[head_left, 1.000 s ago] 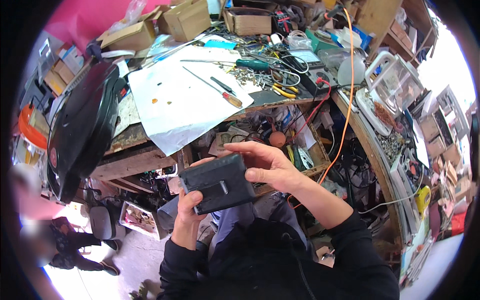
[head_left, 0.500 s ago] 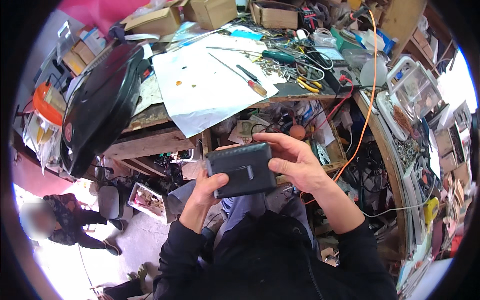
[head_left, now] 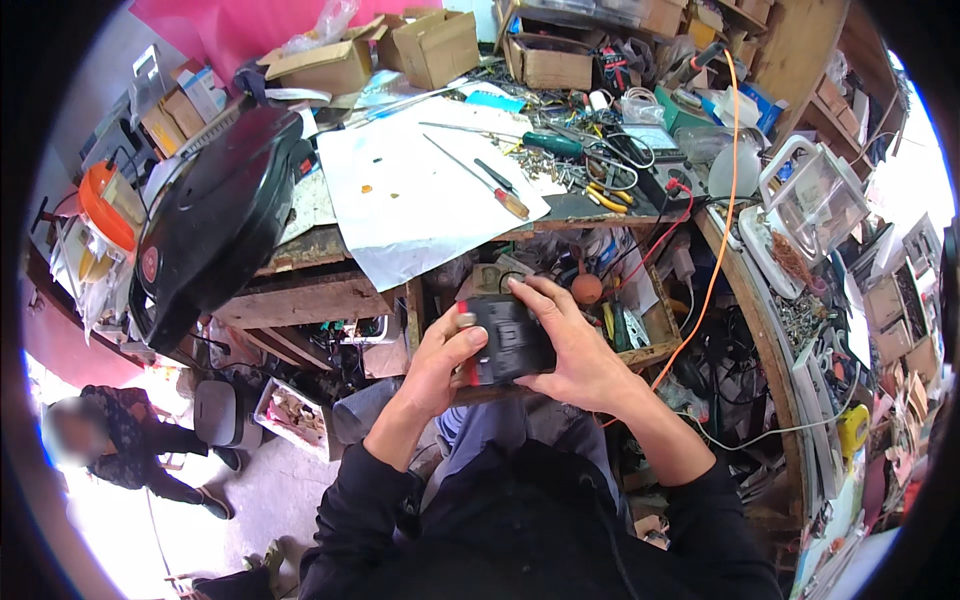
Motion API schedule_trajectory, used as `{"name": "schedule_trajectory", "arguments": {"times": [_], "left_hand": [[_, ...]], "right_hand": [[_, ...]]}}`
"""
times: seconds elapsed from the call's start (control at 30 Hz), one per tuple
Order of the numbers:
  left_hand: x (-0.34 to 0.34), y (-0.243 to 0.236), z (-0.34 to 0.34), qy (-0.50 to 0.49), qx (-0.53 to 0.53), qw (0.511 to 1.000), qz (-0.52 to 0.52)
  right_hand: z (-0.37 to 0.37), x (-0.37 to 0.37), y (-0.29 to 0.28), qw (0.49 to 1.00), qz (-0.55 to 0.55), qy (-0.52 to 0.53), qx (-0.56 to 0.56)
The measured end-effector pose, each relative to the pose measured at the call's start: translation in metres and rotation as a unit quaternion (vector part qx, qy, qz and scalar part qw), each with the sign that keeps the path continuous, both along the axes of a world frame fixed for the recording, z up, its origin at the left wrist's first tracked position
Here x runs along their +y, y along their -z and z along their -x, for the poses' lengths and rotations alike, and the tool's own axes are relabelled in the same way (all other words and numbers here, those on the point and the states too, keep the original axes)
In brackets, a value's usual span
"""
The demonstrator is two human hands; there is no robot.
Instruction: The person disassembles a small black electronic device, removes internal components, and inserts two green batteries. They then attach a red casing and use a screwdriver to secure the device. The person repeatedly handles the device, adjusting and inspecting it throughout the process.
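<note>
My left hand [head_left: 440, 362] and my right hand [head_left: 565, 345] are both closed around a small black device [head_left: 508, 340] with red along its left side. My left thumb rests on that left side, and my right fingers wrap over its top and right. The device is held above my lap, in front of an open wooden drawer [head_left: 648, 355] full of tools and cables. Past it, a white sheet [head_left: 400, 190] drapes over the bench edge, with a screwdriver [head_left: 510, 202] and a thin dark tool [head_left: 492, 173] on it.
A bulky black object [head_left: 210, 215] stands at the bench's left. Cardboard boxes [head_left: 430, 50], several tools and parts crowd the back. An orange cable [head_left: 730, 200] hangs down on the right, beside a cluttered side bench [head_left: 765, 335]. Another person [head_left: 130, 440] is at the lower left.
The black device has been turned over and tilted in my hands, now showing red along its left side. My hands have shifted their grip. The view has moved slightly.
</note>
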State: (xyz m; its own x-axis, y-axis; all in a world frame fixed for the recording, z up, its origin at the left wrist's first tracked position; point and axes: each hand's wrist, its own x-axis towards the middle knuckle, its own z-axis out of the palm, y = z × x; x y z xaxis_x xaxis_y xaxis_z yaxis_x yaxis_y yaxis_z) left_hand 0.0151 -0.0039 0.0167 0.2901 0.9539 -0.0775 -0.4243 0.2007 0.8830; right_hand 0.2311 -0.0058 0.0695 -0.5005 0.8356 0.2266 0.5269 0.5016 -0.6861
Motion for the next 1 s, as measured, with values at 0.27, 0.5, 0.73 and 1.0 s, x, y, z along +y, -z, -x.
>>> {"name": "schedule_trajectory", "arguments": {"times": [0.27,0.5,0.73,1.0], "left_hand": [[0.009,-0.026,0.003,-0.015,-0.004,0.998,-0.066],[0.008,0.002,0.005,0.034,-0.017,0.998,0.041],[0.002,0.003,0.01,0.033,-0.078,0.996,-0.031],[0.001,0.005,0.027,-0.034,0.038,0.994,-0.092]], "right_hand": [[-0.002,0.013,0.024,0.933,0.177,-0.051,0.31],[0.005,0.028,0.028,0.941,0.109,-0.082,0.311],[0.012,0.034,0.009,0.94,0.184,-0.152,0.244],[0.017,0.069,-0.012,0.948,0.159,-0.27,0.053]]}}
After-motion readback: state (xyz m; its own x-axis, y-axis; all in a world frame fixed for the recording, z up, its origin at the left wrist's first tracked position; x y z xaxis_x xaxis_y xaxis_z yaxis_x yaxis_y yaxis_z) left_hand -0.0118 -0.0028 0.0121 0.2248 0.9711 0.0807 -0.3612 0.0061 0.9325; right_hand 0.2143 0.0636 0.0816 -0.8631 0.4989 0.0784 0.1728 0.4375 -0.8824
